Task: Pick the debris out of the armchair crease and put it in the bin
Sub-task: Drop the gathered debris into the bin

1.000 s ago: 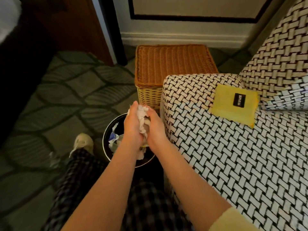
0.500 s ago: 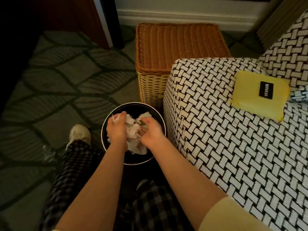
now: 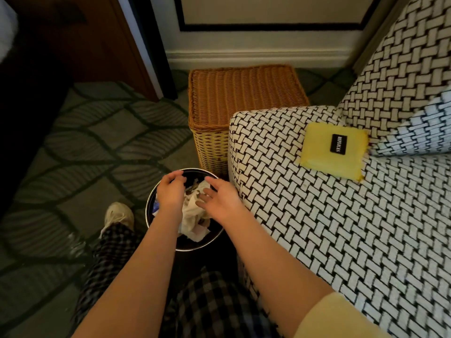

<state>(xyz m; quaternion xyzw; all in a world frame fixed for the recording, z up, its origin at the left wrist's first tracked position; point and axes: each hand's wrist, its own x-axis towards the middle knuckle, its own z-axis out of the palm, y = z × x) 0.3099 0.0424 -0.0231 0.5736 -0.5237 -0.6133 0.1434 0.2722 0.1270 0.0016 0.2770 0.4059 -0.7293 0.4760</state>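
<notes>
A round black bin (image 3: 156,202) with a shiny rim stands on the floor beside the armchair (image 3: 329,228), which has black-and-white woven upholstery. Crumpled white paper debris (image 3: 194,215) lies inside the bin. My left hand (image 3: 170,193) hovers over the bin's left side, fingers spread and empty. My right hand (image 3: 220,200) hovers over the bin's right side, fingers apart, holding nothing. The debris sits between and below both hands.
A lidded wicker basket (image 3: 244,98) stands behind the bin against the armchair's side. A yellow cloth (image 3: 334,150) with a black label lies on the armrest. My shoe (image 3: 119,214) and checked trousers are left of the bin, on patterned green carpet.
Both hands pushed the crumpled paper down into the bin, then let go of it and spread apart above the rim.
</notes>
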